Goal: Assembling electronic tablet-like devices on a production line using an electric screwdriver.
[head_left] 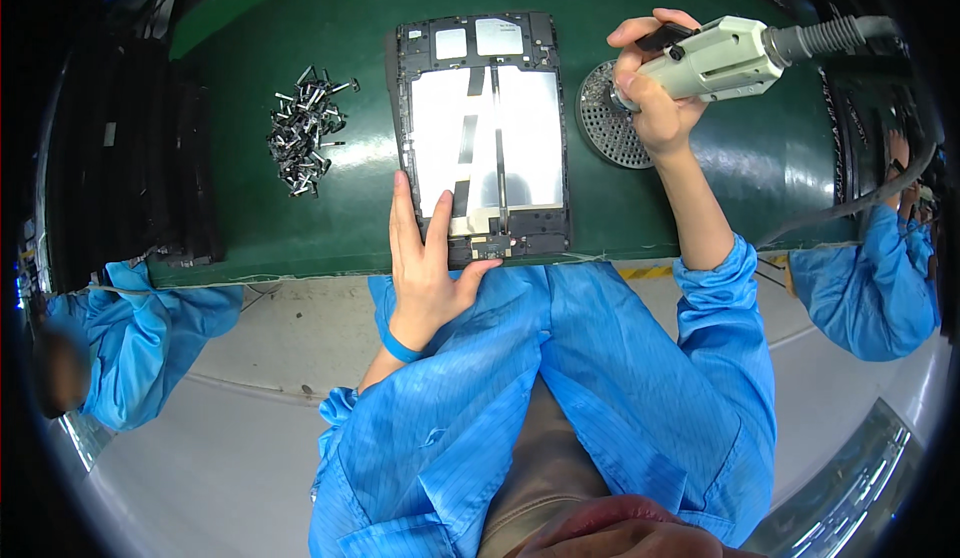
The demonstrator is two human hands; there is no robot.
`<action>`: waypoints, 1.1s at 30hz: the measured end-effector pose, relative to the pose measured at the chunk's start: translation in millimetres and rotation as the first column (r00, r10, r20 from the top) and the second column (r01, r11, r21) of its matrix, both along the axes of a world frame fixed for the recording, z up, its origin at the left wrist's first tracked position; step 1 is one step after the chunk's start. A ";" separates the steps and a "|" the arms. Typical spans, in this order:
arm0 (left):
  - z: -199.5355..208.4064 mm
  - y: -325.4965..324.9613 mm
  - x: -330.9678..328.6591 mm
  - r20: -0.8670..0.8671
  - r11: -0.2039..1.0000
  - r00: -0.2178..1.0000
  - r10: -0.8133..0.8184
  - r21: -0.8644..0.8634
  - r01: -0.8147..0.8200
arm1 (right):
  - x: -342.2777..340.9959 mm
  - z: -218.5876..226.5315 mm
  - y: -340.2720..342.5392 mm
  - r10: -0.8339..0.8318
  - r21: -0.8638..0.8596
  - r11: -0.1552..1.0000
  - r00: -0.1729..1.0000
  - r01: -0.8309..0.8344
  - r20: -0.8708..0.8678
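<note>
A tablet housing [535,143] with a black frame and a shiny silver middle plate lies flat near the bench's front edge, inner side up. My left hand [428,283] rests on its lower left corner, fingers spread and thumb along the bottom edge. To the right of the tablet, my right hand [655,108] is wrapped round the front of a pale green electric screwdriver [730,60] with a black lever. Its nose points down-left over a round metal plate full of small holes [600,128]. The tool's tip is hidden by my fingers.
A heap of small black and silver parts [305,133] sits left of the tablet on the green bench top [235,213]. Dark stacked panels [130,148] stand farther left. A grey corrugated hose [830,38] trails from the screwdriver. Blue-sleeved people sit on both sides.
</note>
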State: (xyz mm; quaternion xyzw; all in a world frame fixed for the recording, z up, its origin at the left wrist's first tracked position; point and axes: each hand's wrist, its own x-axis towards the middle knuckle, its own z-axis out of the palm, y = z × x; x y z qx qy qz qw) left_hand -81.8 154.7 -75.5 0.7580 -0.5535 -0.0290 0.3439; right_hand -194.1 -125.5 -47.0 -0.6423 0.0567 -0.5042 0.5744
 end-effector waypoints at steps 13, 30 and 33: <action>15.7 0.7 10.8 -0.265 0.998 0.962 -0.059 -0.050 0.047 | 0.7 5.6 4.8 -0.111 0.002 0.994 0.994 0.111 -0.014; -14.9 -46.2 44.5 -0.545 0.964 0.836 0.060 -0.186 -0.190 | 14.6 28.9 16.9 -0.056 0.125 0.991 0.985 0.036 0.163; -5.9 -41.4 32.5 -0.512 0.952 0.854 0.090 -0.207 -0.225 | 19.9 34.4 23.3 -0.066 0.113 0.992 0.993 0.055 0.096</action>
